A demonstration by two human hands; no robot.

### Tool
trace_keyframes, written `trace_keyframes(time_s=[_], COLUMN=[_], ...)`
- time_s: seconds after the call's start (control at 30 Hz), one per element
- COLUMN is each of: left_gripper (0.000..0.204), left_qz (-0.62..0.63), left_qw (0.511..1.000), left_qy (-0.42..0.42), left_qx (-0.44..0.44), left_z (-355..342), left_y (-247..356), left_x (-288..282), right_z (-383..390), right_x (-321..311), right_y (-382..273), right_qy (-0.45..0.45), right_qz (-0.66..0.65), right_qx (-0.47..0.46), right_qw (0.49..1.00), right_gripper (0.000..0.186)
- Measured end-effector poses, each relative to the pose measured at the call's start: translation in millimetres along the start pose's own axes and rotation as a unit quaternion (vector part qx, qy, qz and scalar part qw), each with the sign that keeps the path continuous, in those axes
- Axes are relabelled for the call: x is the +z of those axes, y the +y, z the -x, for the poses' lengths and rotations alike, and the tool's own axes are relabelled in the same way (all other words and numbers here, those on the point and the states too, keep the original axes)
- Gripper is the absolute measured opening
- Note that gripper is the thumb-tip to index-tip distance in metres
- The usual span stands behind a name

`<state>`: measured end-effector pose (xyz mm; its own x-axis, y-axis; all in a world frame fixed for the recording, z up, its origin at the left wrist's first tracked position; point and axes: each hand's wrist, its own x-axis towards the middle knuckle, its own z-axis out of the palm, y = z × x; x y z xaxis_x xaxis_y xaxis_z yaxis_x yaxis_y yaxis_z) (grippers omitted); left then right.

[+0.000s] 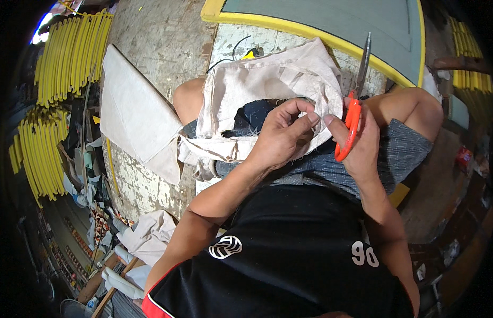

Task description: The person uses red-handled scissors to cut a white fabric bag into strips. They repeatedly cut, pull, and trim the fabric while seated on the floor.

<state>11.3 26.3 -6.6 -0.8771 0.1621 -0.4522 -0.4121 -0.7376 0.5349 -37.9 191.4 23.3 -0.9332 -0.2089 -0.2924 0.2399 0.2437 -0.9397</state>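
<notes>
Sitting on the floor, we've got the beige cloth piece [267, 85] bunched over our lap and knees. Our left hand [281, 138] is closed, thumb and fingers pinching its frayed edge, and our right hand [363, 143] is wrapped shut around the orange handles of the scissors [355, 106], blades pointing up and away, pinching that same edge with thumb and forefinger. Looks like light, floppy fabric to us, soft and prone to fraying, so gripping right at the hem near the seam seems best. 1 flat folded beige bag [135, 116] lies on the floor to our left. Bundles of yellow straps [66, 58] hang further left, and a small red packet [463, 157] sits far right, too blurry to tell more.
</notes>
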Motion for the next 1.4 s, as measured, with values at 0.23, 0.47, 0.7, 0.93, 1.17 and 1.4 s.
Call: trace_keyframes(time_s=[0.23, 0.47, 0.7, 0.93, 1.17, 1.4], left_gripper=[0.002, 0.002, 0.001, 0.002, 0.002, 0.001], left_qz=[-0.049, 0.045, 0.039, 0.015, 0.0, 0.004], left_qw=[0.998, 0.999, 0.998, 0.998, 0.997, 0.997], left_qy=[0.042, 0.027, 0.039, 0.056, 0.064, 0.062], left_qx=[0.014, -0.007, 0.009, 0.03, 0.044, 0.055], left_z=[-3, -9, -9, -10, -13, -12], left_y=[-10, -10, -10, 2, 1, 3], left_x=[-2, 0, -2, 3, 1, 5], right_z=[-3, -5, -14, 23, 63, 69], right_x=[6, 12, 9, -29, -54, -54], right_y=[11, 17, 20, -18, -21, -14], right_qy=[-0.006, -0.009, -0.034, -0.083, -0.248, -0.239], right_qz=[-0.067, -0.198, -0.234, -0.033, -0.096, -0.054], right_qx=[0.005, 0.009, 0.046, 0.079, 0.216, 0.246], right_qw=[0.998, 0.98, 0.971, 0.993, 0.94, 0.938], right_gripper=[0.035, 0.034, 0.033, 0.027, 0.02, 0.038])
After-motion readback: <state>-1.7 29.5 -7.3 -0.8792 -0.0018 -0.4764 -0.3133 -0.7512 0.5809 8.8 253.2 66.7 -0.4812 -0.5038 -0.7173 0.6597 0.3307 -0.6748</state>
